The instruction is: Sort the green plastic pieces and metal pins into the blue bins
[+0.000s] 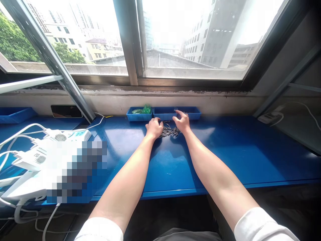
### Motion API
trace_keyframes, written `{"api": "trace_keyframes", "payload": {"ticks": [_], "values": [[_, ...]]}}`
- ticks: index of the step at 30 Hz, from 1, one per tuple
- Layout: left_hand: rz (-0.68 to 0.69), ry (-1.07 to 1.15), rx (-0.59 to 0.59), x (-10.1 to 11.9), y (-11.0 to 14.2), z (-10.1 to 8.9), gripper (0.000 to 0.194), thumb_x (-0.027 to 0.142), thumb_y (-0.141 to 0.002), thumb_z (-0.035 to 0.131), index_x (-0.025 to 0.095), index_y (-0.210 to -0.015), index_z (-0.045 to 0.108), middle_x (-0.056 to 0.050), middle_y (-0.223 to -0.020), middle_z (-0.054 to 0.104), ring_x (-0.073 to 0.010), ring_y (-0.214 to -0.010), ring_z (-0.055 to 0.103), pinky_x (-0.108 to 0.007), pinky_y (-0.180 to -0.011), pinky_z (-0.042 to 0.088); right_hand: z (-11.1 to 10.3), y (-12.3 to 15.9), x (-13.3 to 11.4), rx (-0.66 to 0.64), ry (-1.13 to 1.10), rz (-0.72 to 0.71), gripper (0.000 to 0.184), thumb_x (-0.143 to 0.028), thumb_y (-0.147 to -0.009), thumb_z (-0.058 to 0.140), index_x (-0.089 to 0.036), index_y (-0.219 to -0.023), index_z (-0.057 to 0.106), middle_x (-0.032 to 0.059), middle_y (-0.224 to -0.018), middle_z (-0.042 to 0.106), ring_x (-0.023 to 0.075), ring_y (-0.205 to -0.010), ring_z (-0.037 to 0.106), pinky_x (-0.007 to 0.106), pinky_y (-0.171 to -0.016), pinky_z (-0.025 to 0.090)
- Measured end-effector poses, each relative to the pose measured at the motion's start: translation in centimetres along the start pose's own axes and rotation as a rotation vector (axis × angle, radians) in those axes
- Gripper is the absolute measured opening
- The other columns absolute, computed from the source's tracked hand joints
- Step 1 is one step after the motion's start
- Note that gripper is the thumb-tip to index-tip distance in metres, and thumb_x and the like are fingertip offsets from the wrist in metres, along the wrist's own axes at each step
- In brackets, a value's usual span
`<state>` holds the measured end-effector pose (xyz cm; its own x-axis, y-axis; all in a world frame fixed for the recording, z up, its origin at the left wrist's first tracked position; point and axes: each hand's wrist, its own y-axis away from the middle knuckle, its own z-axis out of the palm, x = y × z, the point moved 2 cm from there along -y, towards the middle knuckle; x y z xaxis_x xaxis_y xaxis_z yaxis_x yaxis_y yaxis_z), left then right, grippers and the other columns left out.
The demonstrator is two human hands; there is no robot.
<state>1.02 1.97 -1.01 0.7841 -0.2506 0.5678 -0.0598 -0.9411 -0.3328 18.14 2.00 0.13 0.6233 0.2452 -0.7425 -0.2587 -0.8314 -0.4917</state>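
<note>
A loose pile of thin, dark, screw-like pieces (168,131) lies on the blue tabletop, in front of a row of small blue bins. At the pile's left edge is my left hand (154,128), its fingers bent and somewhat apart, with nothing visibly held. My right hand (183,122) is over the right side of the pile, thumb and fingers spread, close to the front of the right bin (195,113). The middle bin (164,113) stands just behind the pile. Green plastic material (146,109) sits in the left bin (139,117).
White power strips with plugs and cables (60,150) take up the left of the table (170,174), beside a pixelated patch. A metal post (72,90) rises at the back left. Another blue bin (17,115) is at the far left. A window (188,43) is behind.
</note>
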Motion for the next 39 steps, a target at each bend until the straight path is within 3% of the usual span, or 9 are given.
{"api": "trace_keyframes", "payload": {"ticks": [6, 8, 12, 14, 18, 24, 27, 33, 39], "values": [[0.003, -0.02, -0.024, 0.0, 0.0, 0.1, 0.033, 0.037, -0.086, 0.042, 0.022, -0.112, 0.055, -0.011, -0.121, 0.058, -0.0285, -0.117, 0.05, -0.045, -0.098, 0.034, 1.1, 0.5, -0.2, -0.169, 0.194, -0.047, 0.061, -0.037, -0.07, 0.058, -0.027, -0.13, 0.051, 0.0007, -0.141, 0.044, 0.0283, -0.121, 0.037, 0.044, -0.102, 0.03], [-0.006, -0.036, -0.044, 0.1, 0.0, 0.0, 0.035, 0.038, -0.085, 0.042, 0.022, -0.113, 0.055, -0.012, -0.12, 0.058, -0.0285, -0.117, 0.05, -0.044, -0.098, 0.034, 1.2, 0.6, -0.3, -0.165, 0.203, -0.066, 0.059, -0.035, -0.069, 0.059, -0.026, -0.128, 0.053, 0.0018, -0.143, 0.04, 0.0285, -0.122, 0.036, 0.044, -0.102, 0.03], [0.018, -0.076, -0.122, 0.3, 0.3, 0.0, 0.051, 0.053, -0.077, 0.051, 0.021, -0.118, 0.053, -0.012, -0.125, 0.055, -0.0296, -0.12, 0.048, -0.043, -0.099, 0.033, 0.6, 0.2, 0.2, -0.024, 0.159, -0.059, 0.039, -0.025, -0.074, 0.05, -0.017, -0.109, 0.065, 0.008, -0.12, 0.059, 0.0248, -0.114, 0.045, 0.038, -0.099, 0.036], [0.078, -0.098, -0.176, 0.4, 0.5, 0.1, 0.068, 0.064, -0.069, 0.056, 0.023, -0.122, 0.051, -0.012, -0.131, 0.051, -0.0306, -0.124, 0.043, -0.041, -0.102, 0.031, 0.3, -0.1, 0.7, -0.038, 0.158, -0.021, 0.033, -0.024, -0.075, 0.047, -0.016, -0.1, 0.068, 0.0083, -0.103, 0.065, 0.0237, -0.104, 0.052, 0.036, -0.094, 0.04], [0.171, -0.139, -0.252, 0.6, 0.9, 0.2, 0.088, 0.075, -0.057, 0.058, 0.024, -0.128, 0.048, -0.012, -0.141, 0.043, -0.0319, -0.132, 0.034, -0.041, -0.107, 0.025, 0.5, 0.0, 1.4, -0.17, 0.257, 0.014, 0.037, -0.024, -0.074, 0.049, -0.017, -0.107, 0.066, 0.0081, -0.109, 0.065, 0.0251, -0.106, 0.052, 0.036, -0.093, 0.041], [0.194, -0.144, -0.269, 0.6, 1.0, 0.3, 0.09, 0.074, -0.055, 0.062, 0.027, -0.13, 0.046, -0.01, -0.142, 0.042, -0.0304, -0.134, 0.032, -0.04, -0.109, 0.022, 2.2, 0.8, 0.6, -0.417, 0.357, -0.109, 0.04, -0.03, -0.085, 0.04, -0.024, -0.121, 0.059, 0.0012, -0.131, 0.054, 0.0273, -0.12, 0.041, 0.044, -0.101, 0.032], [0.2, -0.143, -0.273, 0.6, 1.0, 0.3, 0.092, 0.074, -0.053, 0.062, 0.026, -0.13, 0.046, -0.011, -0.142, 0.042, -0.0308, -0.134, 0.032, -0.041, -0.109, 0.021, 2.7, 1.0, 0.4, -0.471, 0.422, -0.101, 0.044, -0.031, -0.086, 0.038, -0.024, -0.126, 0.053, 0.0033, -0.135, 0.05, 0.0305, -0.118, 0.039, 0.049, -0.099, 0.032], [0.213, -0.147, -0.276, 0.6, 1.1, 0.2, 0.092, 0.069, -0.055, 0.065, 0.024, -0.132, 0.044, -0.013, -0.142, 0.041, -0.0318, -0.133, 0.032, -0.043, -0.109, 0.021, 2.5, 0.9, 0.1, -0.442, 0.462, -0.065, 0.041, -0.029, -0.088, 0.034, -0.021, -0.12, 0.058, 0.01, -0.128, 0.054, 0.033, -0.113, 0.042, 0.05, -0.094, 0.035], [0.203, -0.152, -0.292, 0.7, 1.3, 0.1, 0.092, 0.071, -0.055, 0.063, 0.025, -0.133, 0.043, -0.012, -0.144, 0.038, -0.0318, -0.135, 0.03, -0.043, -0.11, 0.019, 2.2, 0.7, 0.5, -0.37, 0.424, -0.048, 0.034, -0.016, -0.079, 0.045, -0.016, -0.105, 0.068, 0.0129, -0.115, 0.06, 0.0285, -0.107, 0.051, 0.038, -0.09, 0.041]]}}
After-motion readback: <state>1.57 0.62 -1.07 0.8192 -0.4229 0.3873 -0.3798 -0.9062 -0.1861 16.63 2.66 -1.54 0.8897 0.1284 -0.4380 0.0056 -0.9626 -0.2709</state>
